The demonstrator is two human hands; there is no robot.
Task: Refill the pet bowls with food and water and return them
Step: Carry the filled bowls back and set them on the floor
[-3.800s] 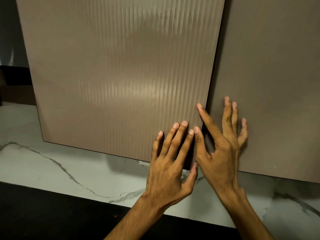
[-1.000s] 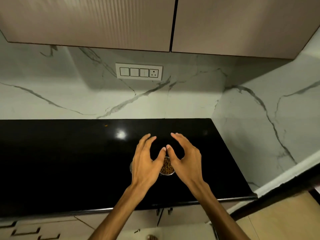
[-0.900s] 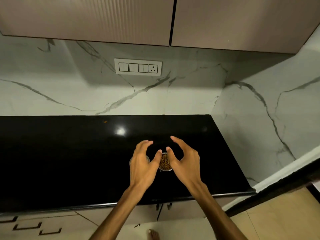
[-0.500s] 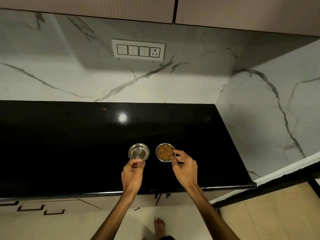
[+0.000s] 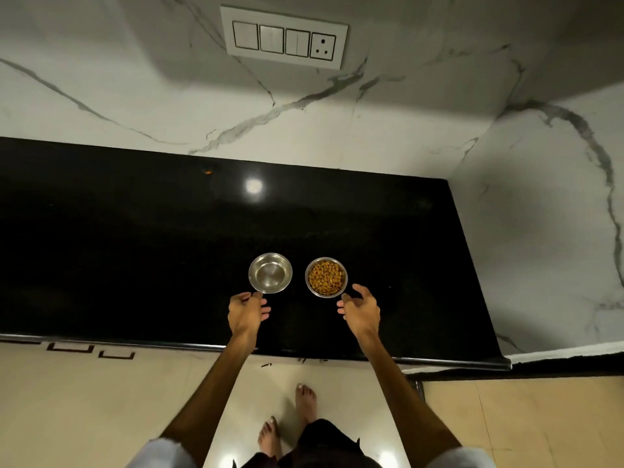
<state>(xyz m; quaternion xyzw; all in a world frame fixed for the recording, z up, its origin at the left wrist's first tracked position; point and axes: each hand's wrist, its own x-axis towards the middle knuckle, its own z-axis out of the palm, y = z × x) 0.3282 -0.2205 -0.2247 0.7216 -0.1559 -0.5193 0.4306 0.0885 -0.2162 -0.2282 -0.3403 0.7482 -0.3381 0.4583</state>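
- White marble with grey veins [image 5: 337, 130] covered the back wall and turned the corner to run down the right side, hemming in a glossy black tabletop [image 5: 135, 248] on two sides.
- Two small round steel bowls stood side by side near the tabletop's front edge, apart from each other with a strip of black stone between them.
- One bowl, the left bowl [image 5: 270, 277], showed a bare shiny bottom; I could not tell whether any water lay in it.
- Its neighbour, the right bowl [image 5: 326, 277], was filled with orange-brown kibble [image 5: 326, 276], heaped nearly level with the rim.
- Two bare arms reached over the front edge. The left hand [image 5: 247, 311] sat just below the left bowl, fingers loosely curled, fingertips at or almost at the rim; I could not tell whether they pinched it.
- The right hand [image 5: 360, 309] hovered just below and to the right of the kibble bowl, fingers relaxed and spread, holding nothing, thumb close to the rim.
- One switch plate [image 5: 284, 37] hung on the back wall, with three switches and one socket.
- Behind and left of the bowls the black stone lay wide; rightward it ended at the marble side wall.
- Two bare feet [image 5: 305, 401] stood on the pale floor tiles [image 5: 506, 427] below the tabletop's front edge.
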